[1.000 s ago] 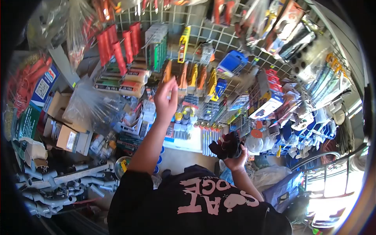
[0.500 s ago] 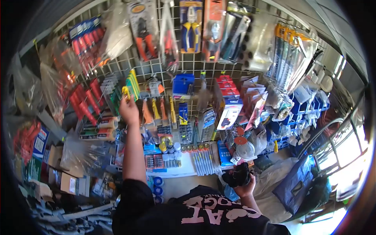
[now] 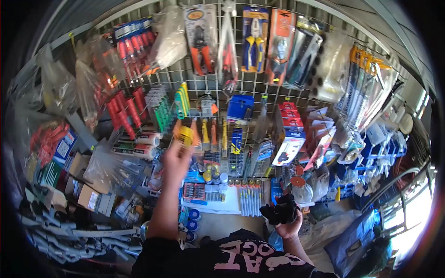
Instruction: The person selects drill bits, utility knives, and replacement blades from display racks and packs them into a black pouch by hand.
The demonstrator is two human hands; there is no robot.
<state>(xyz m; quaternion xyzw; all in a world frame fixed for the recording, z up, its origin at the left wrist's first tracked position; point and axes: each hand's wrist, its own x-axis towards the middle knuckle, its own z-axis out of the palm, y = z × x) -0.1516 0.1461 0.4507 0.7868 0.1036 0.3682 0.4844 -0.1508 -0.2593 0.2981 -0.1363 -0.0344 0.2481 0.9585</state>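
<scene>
Two hands show, and the left hand (image 3: 175, 162) is blurred, its fingers narrowed around a small yellow item (image 3: 185, 135) whose exact kind I cannot make out. It is held up in front of the wire grid (image 3: 185, 79), hiding part of the orange-handled tools hung behind. The right hand (image 3: 291, 227) holds a crumpled black bundle (image 3: 279, 211) low on the right; the bundle covers most of its fingers, and what it is made of is hard to tell. Clear packs (image 3: 195, 191) of small dark pieces lie on the white desk (image 3: 222, 206), near small yellow-topped containers (image 3: 207, 174). Cloudy plastic bags (image 3: 58, 82) hang at the left, their contents unclear, while a sealed pack (image 3: 254, 39) above shows blue-and-yellow pliers. Opened cardboard boxes (image 3: 87, 196) sit lower left, insides mostly in shadow.
</scene>
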